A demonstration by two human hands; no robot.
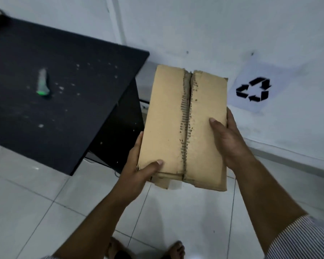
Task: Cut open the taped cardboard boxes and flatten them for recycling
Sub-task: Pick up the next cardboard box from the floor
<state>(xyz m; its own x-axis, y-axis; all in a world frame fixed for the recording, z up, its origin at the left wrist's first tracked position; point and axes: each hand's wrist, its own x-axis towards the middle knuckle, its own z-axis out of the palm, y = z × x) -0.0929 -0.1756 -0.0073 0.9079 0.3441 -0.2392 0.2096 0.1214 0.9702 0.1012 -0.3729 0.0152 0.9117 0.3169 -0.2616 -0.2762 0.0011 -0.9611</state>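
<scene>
Stock on view:
- 1 cardboard box point(176, 118), flattened.
- 2 hands: left hand point(138, 171), right hand point(228, 139).
- 1 black bench point(82, 58).
- 1 green-tipped tool point(43, 82), blurred, mid-bench.
- Pale scraps point(41, 125) across the bench: many, too small to count.
- 1 recycling-symbol sheet point(254, 88).
- 2 bare feet: left foot point(114, 247), right foot point(176, 248).

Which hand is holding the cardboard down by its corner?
The left hand: its thumb lies by the near left corner of the flattened cardboard box, while the right hand grips farther up the right edge.
</scene>
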